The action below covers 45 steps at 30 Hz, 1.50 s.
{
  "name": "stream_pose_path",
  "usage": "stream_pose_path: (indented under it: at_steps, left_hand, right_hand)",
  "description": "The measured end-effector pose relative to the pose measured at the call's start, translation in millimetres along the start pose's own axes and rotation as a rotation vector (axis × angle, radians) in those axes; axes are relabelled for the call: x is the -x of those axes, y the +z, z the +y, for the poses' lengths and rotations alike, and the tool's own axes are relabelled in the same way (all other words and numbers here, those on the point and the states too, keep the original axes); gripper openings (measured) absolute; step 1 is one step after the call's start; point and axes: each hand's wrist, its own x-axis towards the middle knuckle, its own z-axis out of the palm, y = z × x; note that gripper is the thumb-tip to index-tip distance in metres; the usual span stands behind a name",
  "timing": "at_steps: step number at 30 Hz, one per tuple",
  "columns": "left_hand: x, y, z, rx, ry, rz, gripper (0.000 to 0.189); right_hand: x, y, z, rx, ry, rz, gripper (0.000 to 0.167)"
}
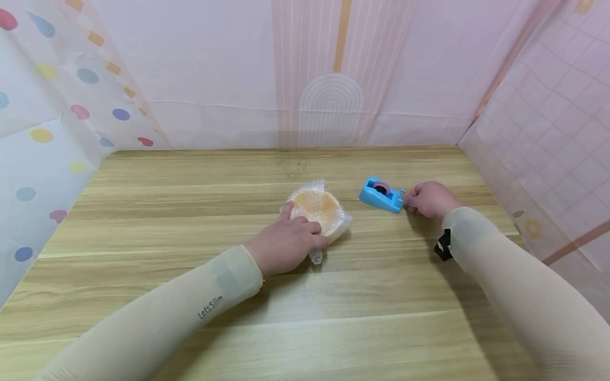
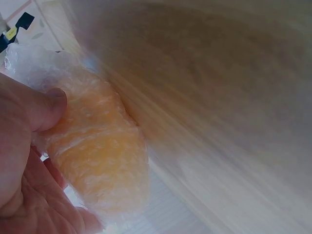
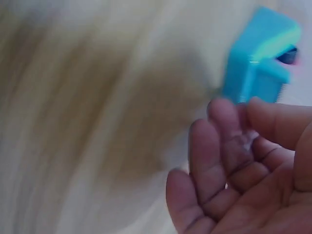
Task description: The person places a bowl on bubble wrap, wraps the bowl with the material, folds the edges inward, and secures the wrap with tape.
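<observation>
A round, orange-yellow thing in bubble wrap (image 1: 316, 203) lies at the middle of the wooden table, one wrapped end poking out toward the front. My left hand (image 1: 288, 241) grips its near side; in the left wrist view the thumb presses one face of the bubble wrap (image 2: 105, 156) and the other fingers are behind it. To the right stands a blue tape dispenser (image 1: 374, 197) with a pinkish roll in it. At its cutting end, my right hand (image 1: 431, 200) pinches a bit of clear tape (image 3: 239, 148) between thumb and forefinger, the other fingers loosely bent.
The wooden table (image 1: 143, 211) meets a pale patterned cloth (image 1: 214, 79) at the back and sides. A black strap (image 1: 443, 245) hangs at the right wrist.
</observation>
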Motion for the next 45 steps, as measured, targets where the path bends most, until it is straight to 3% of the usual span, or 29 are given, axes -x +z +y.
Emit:
stream_pose_path:
  at_steps: [8,14,23,28,32,40,45]
  left_hand:
    - [0.1,0.1,1.0,-0.011,0.000,0.005,0.022]
    - [-1.0,-0.7,1.1,-0.015,0.006,0.010,0.021]
    - [-3.2,-0.5,2.8,-0.015,0.003,0.011,0.025]
    - [-5.4,0.2,3.2,-0.017,0.015,0.014,0.025]
    - [-6.3,-0.2,2.9,-0.014,0.010,0.002,0.023]
    - [-4.3,-0.2,3.1,-0.041,0.017,0.014,0.026]
    - [-4.2,0.7,3.3,-0.052,0.028,0.031,0.029]
  right_hand:
    - [12.3,-14,0,0.004,-0.029,0.011,0.035]
    - [24.5,-24,-9,-0.044,-0.106,0.015,0.034]
    - [47.2,-21,-50,-0.191,-0.239,-0.025,0.044]
    - [55.8,-7,-75,-0.318,-0.299,-0.044,0.035]
    - [56.4,10,-101,-0.309,-0.327,-0.076,0.029]
    - [44.8,34,-146,-0.214,-0.303,-0.131,0.021]
    - [37.1,46,-163,-0.211,-0.211,-0.180,0.017]
